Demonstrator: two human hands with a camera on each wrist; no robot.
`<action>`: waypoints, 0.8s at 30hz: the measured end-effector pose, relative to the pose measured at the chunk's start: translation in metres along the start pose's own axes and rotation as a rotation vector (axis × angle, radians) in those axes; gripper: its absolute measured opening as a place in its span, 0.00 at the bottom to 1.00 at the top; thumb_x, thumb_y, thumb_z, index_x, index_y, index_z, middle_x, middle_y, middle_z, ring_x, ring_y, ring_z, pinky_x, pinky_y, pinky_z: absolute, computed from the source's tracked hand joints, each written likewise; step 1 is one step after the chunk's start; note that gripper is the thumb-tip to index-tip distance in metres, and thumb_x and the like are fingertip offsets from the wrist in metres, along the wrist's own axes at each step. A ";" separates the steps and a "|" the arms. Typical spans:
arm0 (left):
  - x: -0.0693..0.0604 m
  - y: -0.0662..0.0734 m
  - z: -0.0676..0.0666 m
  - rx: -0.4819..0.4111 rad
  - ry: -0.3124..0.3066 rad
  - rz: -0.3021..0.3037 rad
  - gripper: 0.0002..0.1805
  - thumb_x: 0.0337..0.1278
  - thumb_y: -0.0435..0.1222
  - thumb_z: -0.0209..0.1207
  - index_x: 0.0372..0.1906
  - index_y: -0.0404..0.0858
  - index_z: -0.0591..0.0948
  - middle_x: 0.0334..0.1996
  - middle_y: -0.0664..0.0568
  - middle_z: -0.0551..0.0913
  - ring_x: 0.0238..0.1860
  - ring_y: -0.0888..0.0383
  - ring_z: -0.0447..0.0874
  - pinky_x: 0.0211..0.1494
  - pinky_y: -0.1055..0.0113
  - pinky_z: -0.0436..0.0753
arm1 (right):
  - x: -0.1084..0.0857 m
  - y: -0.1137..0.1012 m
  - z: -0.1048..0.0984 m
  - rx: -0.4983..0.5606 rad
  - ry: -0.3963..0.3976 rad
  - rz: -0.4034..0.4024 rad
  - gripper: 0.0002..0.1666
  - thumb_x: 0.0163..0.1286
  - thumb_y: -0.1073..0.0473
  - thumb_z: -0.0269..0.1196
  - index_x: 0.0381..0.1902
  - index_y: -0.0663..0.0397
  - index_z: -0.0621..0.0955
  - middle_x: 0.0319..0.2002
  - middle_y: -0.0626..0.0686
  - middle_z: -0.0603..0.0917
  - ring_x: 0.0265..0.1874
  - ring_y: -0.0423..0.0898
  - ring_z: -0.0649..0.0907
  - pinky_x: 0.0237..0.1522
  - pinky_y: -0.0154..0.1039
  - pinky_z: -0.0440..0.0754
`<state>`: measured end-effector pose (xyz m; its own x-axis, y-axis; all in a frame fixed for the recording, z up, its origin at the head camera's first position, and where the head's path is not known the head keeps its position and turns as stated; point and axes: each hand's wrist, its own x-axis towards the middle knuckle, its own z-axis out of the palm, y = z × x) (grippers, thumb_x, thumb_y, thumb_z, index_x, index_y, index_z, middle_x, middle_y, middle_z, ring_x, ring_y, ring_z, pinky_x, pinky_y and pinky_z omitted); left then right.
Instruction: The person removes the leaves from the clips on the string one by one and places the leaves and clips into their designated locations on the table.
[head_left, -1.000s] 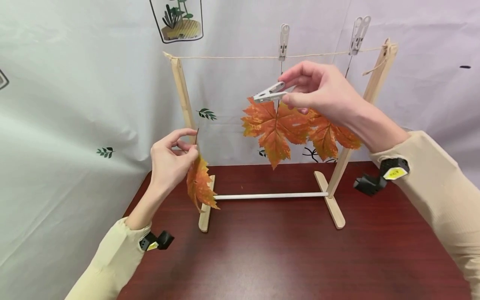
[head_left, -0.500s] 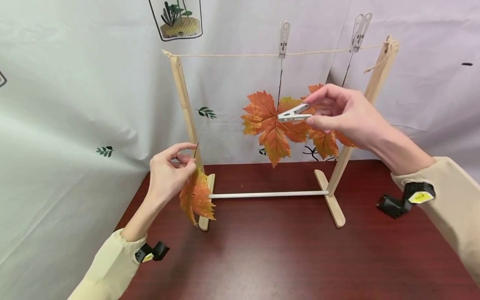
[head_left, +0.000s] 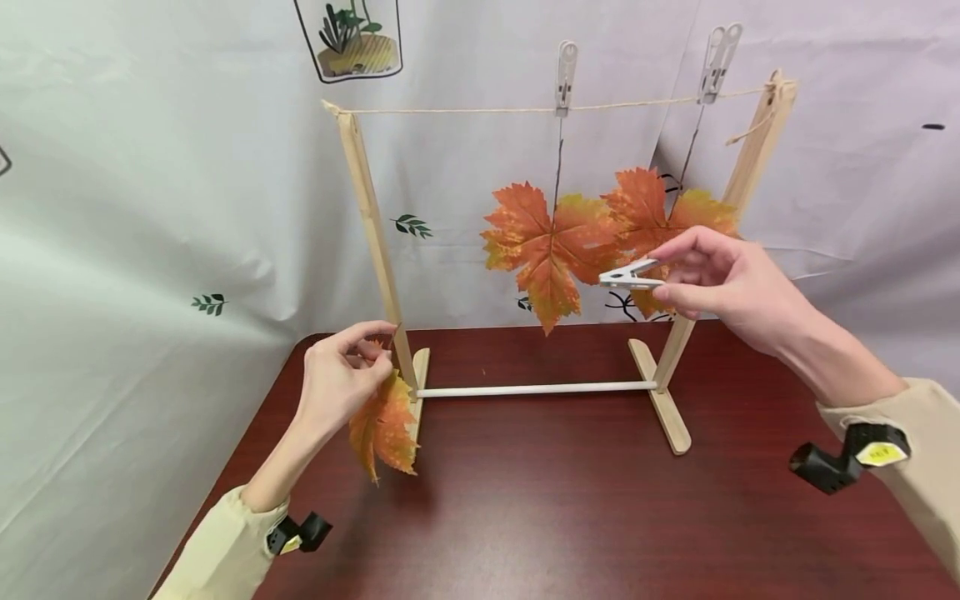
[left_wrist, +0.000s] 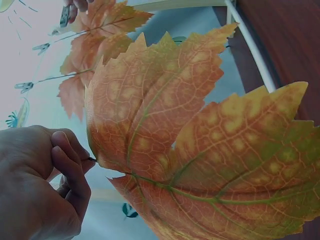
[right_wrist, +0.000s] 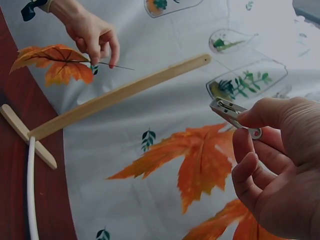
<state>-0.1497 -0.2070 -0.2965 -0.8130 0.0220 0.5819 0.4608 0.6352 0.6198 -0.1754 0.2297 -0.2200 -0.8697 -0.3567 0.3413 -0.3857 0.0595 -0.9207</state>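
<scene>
At 8 o'clock from the centre of the head view, the left hand [head_left: 337,375] is clamped on the thin stem of an orange-yellow maple leaf [head_left: 388,427], pinching it between thumb and fingertips; the blade hangs at 7 o'clock, below the fingers. At 3 o'clock, the right hand [head_left: 750,292] pinches a white clothespin [head_left: 624,276] by its spread handles, the nose together and directed toward 9 o'clock. The hands are well apart.

A twine line [head_left: 450,111] spans a wooden stand [head_left: 367,192]. At 1 o'clock, an upright line clothespin [head_left: 566,79] bears a hanging leaf [head_left: 543,246]; farther out, between 1 and 2 o'clock, a tilted line clothespin [head_left: 717,67] bears an outer leaf [head_left: 637,208], partly hidden by the right hand. A white rod [head_left: 525,391] joins the feet at 5 o'clock, above the red-brown desk [head_left: 540,500]. A pale cloth [head_left: 225,167] behind shows a printed terrarium [head_left: 360,46] at 11 o'clock. On the wrist camera [head_left: 825,469] at 4 o'clock, a yellow label [head_left: 882,453] carries marks too small to read.
</scene>
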 end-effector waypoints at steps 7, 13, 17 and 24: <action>-0.010 -0.014 0.002 0.023 -0.029 -0.030 0.21 0.45 0.21 0.61 0.45 0.40 0.89 0.21 0.53 0.83 0.17 0.62 0.79 0.18 0.75 0.73 | -0.018 0.019 -0.006 0.066 -0.004 -0.015 0.21 0.62 0.81 0.62 0.50 0.59 0.81 0.30 0.53 0.84 0.19 0.45 0.73 0.23 0.35 0.71; -0.019 -0.023 0.005 0.050 -0.061 -0.072 0.21 0.45 0.22 0.62 0.46 0.41 0.89 0.20 0.56 0.83 0.16 0.64 0.78 0.18 0.74 0.73 | -0.033 0.041 -0.008 0.115 -0.009 -0.009 0.21 0.63 0.82 0.60 0.50 0.59 0.80 0.28 0.52 0.83 0.19 0.45 0.73 0.22 0.37 0.70; -0.026 -0.029 0.007 0.071 -0.068 -0.067 0.21 0.43 0.21 0.62 0.44 0.42 0.89 0.19 0.58 0.82 0.15 0.65 0.76 0.16 0.74 0.72 | -0.044 0.056 -0.009 0.139 -0.012 0.010 0.21 0.63 0.81 0.61 0.50 0.58 0.80 0.30 0.51 0.83 0.19 0.44 0.74 0.21 0.36 0.69; -0.036 -0.038 0.011 0.102 -0.090 -0.026 0.20 0.42 0.21 0.64 0.43 0.40 0.90 0.19 0.60 0.81 0.17 0.65 0.76 0.17 0.75 0.72 | -0.063 0.079 -0.010 0.156 -0.011 0.016 0.23 0.64 0.83 0.58 0.51 0.59 0.79 0.29 0.51 0.82 0.19 0.44 0.73 0.20 0.40 0.65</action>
<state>-0.1416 -0.2237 -0.3470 -0.8549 0.0707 0.5139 0.4044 0.7114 0.5748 -0.1539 0.2661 -0.3120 -0.8717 -0.3669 0.3248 -0.3185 -0.0794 -0.9446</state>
